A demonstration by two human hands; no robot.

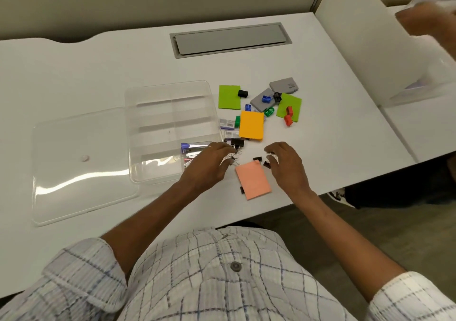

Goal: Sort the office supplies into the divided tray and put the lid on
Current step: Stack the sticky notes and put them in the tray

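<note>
A clear divided tray (170, 94) lies on the white desk, with several clips and a purple-capped item in its near right compartment. Its clear lid (81, 170) lies flat to the left. My left hand (209, 165) has curled fingers on a cluster of binder clips (234, 159) beside the tray's right edge. My right hand (286, 165) hovers with bent fingers over small black binder clips (257, 159) above a pink sticky pad (254, 184). Beyond lie an orange pad (251, 125), two green pads (229, 97), grey boxes (283, 85) and coloured sharpeners (288, 119).
A grey cable hatch (232, 39) is set into the desk at the back. A white partition (365, 49) rises on the right, with another person's hand (424, 20) above it. The desk's front edge runs just below my wrists.
</note>
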